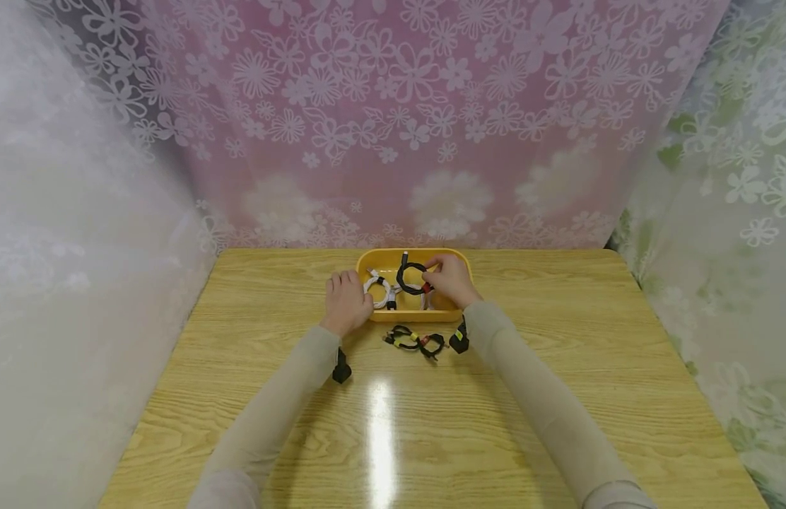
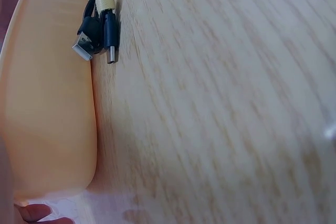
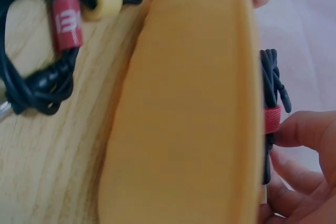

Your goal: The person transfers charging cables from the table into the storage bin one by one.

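A yellow plastic bin (image 1: 380, 316) stands at the table's far edge. Inside it lie coiled white cables (image 1: 377, 290) with black straps. My left hand (image 1: 347, 302) grips the bin's left end; its fingertips (image 2: 37, 212) show past the end wall in the left wrist view. Over the bin's right half, my right hand (image 1: 452, 279) pinches a coiled black cable (image 1: 406, 281) by its red strap (image 3: 272, 119). In the right wrist view the bin's front wall hides part of that coil.
In front of the bin, bundled black cables (image 1: 402, 336) with yellow and red straps lie on the wooden table (image 1: 272, 424). A black wrist-camera mount (image 1: 341, 369) hangs below the left wrist, another (image 1: 459, 339) below the right. A pink floral curtain (image 1: 393, 141) hangs behind.
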Motion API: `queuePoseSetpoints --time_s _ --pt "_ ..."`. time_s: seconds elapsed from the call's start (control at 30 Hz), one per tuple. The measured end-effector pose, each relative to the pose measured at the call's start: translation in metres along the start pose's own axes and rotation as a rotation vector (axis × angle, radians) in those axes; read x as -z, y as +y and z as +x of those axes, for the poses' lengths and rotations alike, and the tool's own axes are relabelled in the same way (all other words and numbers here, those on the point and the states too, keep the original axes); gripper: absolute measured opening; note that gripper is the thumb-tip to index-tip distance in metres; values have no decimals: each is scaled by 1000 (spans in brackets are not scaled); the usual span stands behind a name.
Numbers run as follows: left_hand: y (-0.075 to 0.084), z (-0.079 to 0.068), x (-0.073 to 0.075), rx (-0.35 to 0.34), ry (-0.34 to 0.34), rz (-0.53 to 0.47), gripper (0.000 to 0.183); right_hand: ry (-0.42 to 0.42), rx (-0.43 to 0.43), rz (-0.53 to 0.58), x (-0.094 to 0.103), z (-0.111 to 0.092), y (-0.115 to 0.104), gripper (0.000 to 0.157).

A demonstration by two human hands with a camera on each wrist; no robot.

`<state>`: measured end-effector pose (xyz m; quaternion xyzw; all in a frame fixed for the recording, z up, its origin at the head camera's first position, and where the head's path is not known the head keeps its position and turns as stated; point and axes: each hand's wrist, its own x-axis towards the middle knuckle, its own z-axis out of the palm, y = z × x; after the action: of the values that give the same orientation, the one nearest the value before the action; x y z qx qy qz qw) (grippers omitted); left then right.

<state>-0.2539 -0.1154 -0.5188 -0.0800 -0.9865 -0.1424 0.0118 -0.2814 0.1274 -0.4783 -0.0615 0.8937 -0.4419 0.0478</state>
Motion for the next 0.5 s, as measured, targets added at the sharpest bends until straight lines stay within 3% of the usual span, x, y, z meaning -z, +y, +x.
queuePoseSetpoints --time_s 0.33,0.5 --pt "0 0 2 3 7 -10 35 30 -43 -28 -13 18 9 23" --pt "0 0 2 7 -8 -16 33 6 -87 3 -22 26 9 25"
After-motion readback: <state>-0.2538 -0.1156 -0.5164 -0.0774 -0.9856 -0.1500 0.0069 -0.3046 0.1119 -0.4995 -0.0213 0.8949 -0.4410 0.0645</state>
